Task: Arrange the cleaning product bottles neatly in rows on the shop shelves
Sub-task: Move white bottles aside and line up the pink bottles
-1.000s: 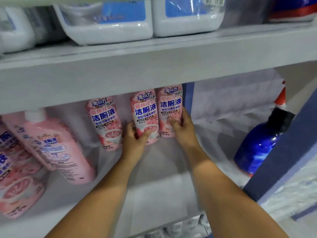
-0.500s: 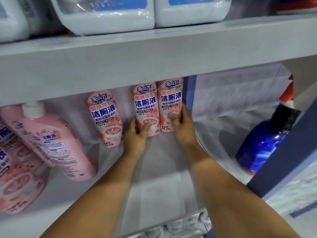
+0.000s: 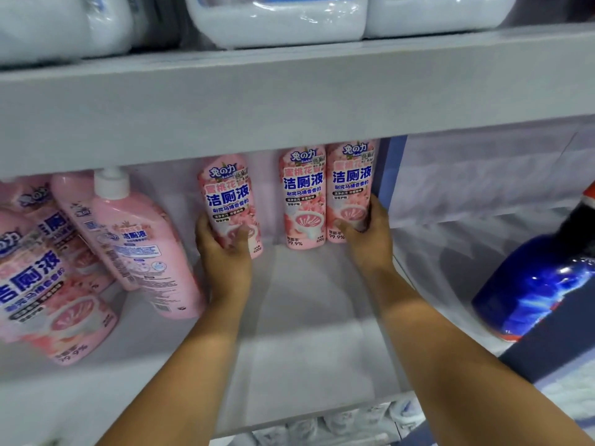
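Left hand (image 3: 222,252) shifted onto leftmost pink bottle (image 3: 230,204), gripping it; right hand (image 3: 367,239) grips rightmost bottle (image 3: 351,191).

Soft, even light fills the shelf (image 3: 309,349); glare streaks the blue bottle (image 3: 534,294) at right. Edges bow outward, and the near left pink bottles (image 3: 48,284) look blurred.
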`<state>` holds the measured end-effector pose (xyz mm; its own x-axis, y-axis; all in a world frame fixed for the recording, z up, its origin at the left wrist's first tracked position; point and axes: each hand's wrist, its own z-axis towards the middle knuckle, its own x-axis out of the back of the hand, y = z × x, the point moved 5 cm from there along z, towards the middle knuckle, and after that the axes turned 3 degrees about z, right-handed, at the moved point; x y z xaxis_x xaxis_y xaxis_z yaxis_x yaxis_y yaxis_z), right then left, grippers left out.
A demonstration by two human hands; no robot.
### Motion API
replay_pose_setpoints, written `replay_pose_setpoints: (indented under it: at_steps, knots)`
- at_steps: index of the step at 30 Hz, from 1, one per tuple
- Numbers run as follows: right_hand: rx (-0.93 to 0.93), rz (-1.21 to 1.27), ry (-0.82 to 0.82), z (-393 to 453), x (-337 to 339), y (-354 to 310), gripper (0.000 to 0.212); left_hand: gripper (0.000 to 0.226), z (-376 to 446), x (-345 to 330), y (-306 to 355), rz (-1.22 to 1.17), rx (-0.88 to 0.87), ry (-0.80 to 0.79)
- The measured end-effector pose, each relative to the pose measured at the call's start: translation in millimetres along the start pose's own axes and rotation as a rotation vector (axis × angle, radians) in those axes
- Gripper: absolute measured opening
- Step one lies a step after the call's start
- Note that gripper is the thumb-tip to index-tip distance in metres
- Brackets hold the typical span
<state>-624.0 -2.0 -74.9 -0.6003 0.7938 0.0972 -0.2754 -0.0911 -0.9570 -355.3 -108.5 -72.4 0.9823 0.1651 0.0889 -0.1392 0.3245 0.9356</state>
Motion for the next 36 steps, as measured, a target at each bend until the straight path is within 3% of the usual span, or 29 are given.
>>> replay_pose_setpoints:
  at_steps: [10,18,30,36]
  knots:
    - [0.005,-0.001,-0.026,-0.3,0.2,0.8,0.064,0.045,13.3,-31.7,-5.8,-0.085,0.055,-0.273]
    - [-0.010,-0.007,-0.014,-2.5,-1.2,-1.2,0.071,0.042,7.3,-31.0,-11.5,-0.131,0.049,-0.292]
    - [-0.029,-0.064,-0.004,-1.7,0.0,-1.2,0.064,0.038,8.0,-32.1,-17.1,-0.104,0.078,-0.335]
    - [0.010,-0.093,0.041,-6.9,3.7,-7.7,0.065,0.040,-6.2,-22.6,-8.6,0.026,0.066,-0.353]
